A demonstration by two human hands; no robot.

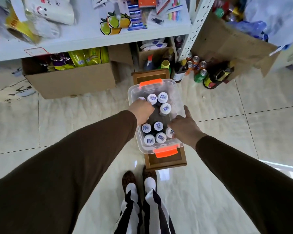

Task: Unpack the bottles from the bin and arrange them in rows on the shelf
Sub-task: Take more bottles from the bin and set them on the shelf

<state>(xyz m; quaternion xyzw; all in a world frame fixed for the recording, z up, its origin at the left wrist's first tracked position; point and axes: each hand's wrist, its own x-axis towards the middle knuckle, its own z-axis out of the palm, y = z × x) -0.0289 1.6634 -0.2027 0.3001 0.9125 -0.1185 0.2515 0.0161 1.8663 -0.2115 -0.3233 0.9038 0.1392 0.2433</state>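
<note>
Now the left hand (142, 109) curls down among white-capped bottles (162, 97) at the bin's (179, 105) far end; right hand's (183, 128) fingers (187, 110) spread over near-right bottles.

the pale glossy tiled floor (227, 149) carries a low wooden stand (166, 162), and a clear bin (134, 92) with orange latches sits on top of that. two open cardboard boxes (71, 81) rest directly on the tiles by the white shelf (85, 39), one holding bright snack packets. near the shelf post, soda cans (199, 68) and dark bottles (216, 76) stand on the floor.
</note>
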